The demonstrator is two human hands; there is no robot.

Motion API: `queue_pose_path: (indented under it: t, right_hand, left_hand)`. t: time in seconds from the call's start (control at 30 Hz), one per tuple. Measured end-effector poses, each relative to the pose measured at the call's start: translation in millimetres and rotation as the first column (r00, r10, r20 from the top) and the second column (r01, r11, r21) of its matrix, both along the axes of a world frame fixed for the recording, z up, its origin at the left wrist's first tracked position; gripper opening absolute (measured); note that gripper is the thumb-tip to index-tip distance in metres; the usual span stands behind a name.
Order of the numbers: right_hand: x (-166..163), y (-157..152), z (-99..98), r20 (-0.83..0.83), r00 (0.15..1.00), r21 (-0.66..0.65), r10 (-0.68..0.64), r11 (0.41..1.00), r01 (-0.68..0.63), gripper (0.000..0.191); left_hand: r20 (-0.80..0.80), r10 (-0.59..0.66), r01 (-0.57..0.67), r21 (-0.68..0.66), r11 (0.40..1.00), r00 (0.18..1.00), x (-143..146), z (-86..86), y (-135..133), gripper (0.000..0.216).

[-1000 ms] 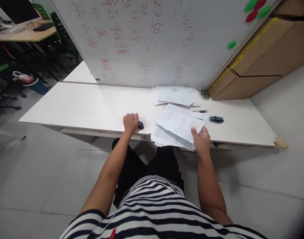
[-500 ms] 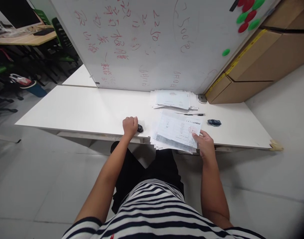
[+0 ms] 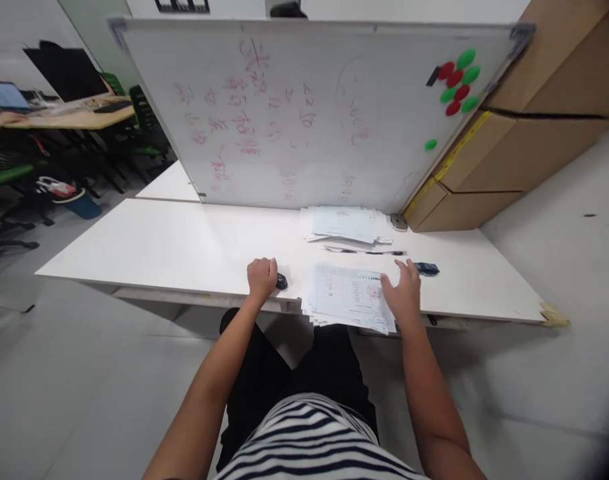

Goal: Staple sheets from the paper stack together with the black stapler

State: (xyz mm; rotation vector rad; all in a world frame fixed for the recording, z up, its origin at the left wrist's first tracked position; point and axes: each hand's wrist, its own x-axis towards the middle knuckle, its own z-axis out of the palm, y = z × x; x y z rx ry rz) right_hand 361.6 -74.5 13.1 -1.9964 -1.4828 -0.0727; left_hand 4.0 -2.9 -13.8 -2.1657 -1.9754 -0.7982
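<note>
My left hand [image 3: 262, 277] is closed in a fist near the desk's front edge. A small black rounded object [image 3: 282, 281] sticks out on its right side; the rest is hidden by the fingers. To its right, a stack of printed sheets [image 3: 347, 300] overhangs the front edge, its top sheet bearing a round red stamp mark. My right hand [image 3: 403, 293] is at the right edge of this stack, thumb and fingers apart, holding nothing. Behind the stack lie a dark pen [image 3: 384, 253] and a second pile of papers [image 3: 342, 224].
A whiteboard [image 3: 284, 133] with red writing and round magnets stands along the desk's back. Cardboard boxes [image 3: 504, 157] are piled at the right. A dark blue object [image 3: 427, 269] lies beyond my right hand. At far left, a person's arm [image 3: 2, 121] rests on another table.
My right hand has let go of the top sheet, which now lies flat on the stack, and its fingers have spread. The camera view has tilted up. My left hand keeps its grip.
</note>
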Motion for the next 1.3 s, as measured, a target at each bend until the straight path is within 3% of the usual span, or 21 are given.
queue_pose_path:
  t: [0.07, 0.13, 0.23, 0.3, 0.37, 0.5, 0.7, 0.87, 1.03, 1.3]
  right_hand:
    - [6.7, 33.4, 13.7, -0.012, 1.0, 0.067, 0.027, 0.997, -0.026, 0.048]
    - [6.0, 71.2, 26.3, 0.025, 0.994, 0.017, 0.105, 0.994, -0.106, 0.045]
    - [-7.5, 124.1, 33.9, 0.121, 0.939, -0.246, 0.321, 0.926, -0.285, 0.046]
    - [-18.8, 149.0, 31.3, 0.172, 0.921, -0.446, 0.35, 0.861, -0.244, 0.05]
    - [-26.9, 162.7, 26.1, 0.196, 0.921, -0.532, 0.338, 0.825, -0.19, 0.048]
    - [-28.1, 162.1, 18.4, 0.218, 0.911, -0.532, 0.35, 0.825, -0.19, 0.035]
    - [-15.0, 141.1, 14.2, 0.245, 0.913, -0.484, 0.327, 0.857, -0.177, 0.036]
    - [-20.4, 142.0, 9.0, 0.269, 0.903, -0.433, 0.334, 0.88, -0.196, 0.03]
    - [-24.5, 155.5, 11.7, 0.249, 0.884, -0.449, 0.395, 0.856, -0.256, 0.027]
    - [-2.9, 172.4, 21.9, 0.166, 0.9, -0.502, 0.404, 0.82, -0.275, 0.038]
  left_hand:
    - [-0.001, 0.001, -0.001, 0.003, 1.0, 1.0, -0.3, -0.5, 0.5, 0.043]
    - [0.004, 0.007, -0.007, 0.005, 1.0, 1.0, -0.3, -0.7, 1.0, 0.043]
    - [0.007, 0.036, -0.036, -0.002, 0.999, 0.999, 0.7, -0.6, 0.9, 0.041]
    - [0.005, 0.047, -0.047, -0.011, 0.999, 0.999, 1.7, 0.0, 0.2, 0.04]
    - [0.006, 0.048, -0.048, -0.026, 0.999, 0.999, 2.5, 0.9, -0.7, 0.04]
    - [0.027, 0.054, -0.052, -0.048, 0.997, 0.998, 2.4, 2.2, -1.6, 0.04]
    - [0.051, 0.041, -0.039, -0.032, 0.999, 0.998, 1.2, 2.6, -0.7, 0.041]
    - [0.049, 0.057, -0.056, -0.025, 0.998, 0.997, 2.5, 3.1, -0.8, 0.04]
    - [0.063, 0.046, -0.045, -0.022, 0.999, 0.997, 1.9, 3.6, -1.3, 0.043]
    - [0.069, 0.046, -0.046, -0.006, 0.999, 0.997, 1.2, 2.1, -0.8, 0.043]
